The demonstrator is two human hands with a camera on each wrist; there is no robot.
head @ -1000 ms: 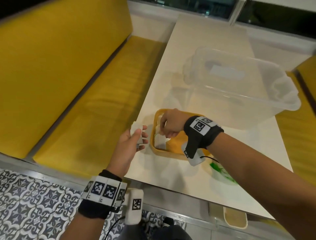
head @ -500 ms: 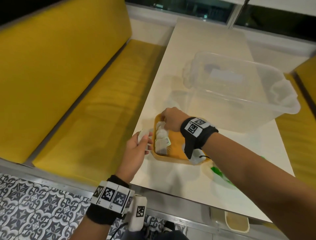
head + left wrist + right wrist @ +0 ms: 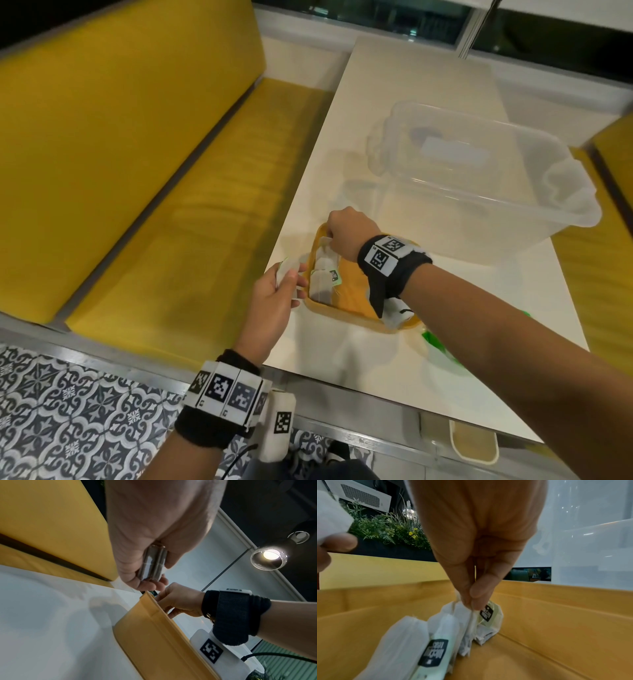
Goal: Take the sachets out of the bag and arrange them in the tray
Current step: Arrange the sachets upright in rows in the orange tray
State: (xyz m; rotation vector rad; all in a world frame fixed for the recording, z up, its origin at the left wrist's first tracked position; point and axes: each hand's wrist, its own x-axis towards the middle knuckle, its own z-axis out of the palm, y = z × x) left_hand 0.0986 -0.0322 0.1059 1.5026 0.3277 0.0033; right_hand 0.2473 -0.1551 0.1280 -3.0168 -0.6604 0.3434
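A yellow tray [image 3: 352, 294] lies on the white table [image 3: 376, 137] near its left edge. Several white tea sachets [image 3: 322, 281] with green tags lie in a row along the tray's left side. At the tray's far left corner, my right hand [image 3: 330, 236] pinches the top of one sachet [image 3: 469, 628] between thumb and fingertip [image 3: 471, 601], its lower end among the others. My left hand [image 3: 287, 284] hovers just left of the tray and grips a small stack of sachets [image 3: 152, 563]. A green bag [image 3: 440, 342] lies on the table, partly hidden under my right forearm.
A large clear plastic bin [image 3: 479, 178] stands on the table behind and right of the tray. A yellow bench [image 3: 171, 240] runs along the table's left side. A small white container [image 3: 474, 442] sits below the table's near edge.
My right hand has moved along the row of sachets to the tray's far left corner. My left hand, still holding its sachets, has come closer to the tray's left rim.
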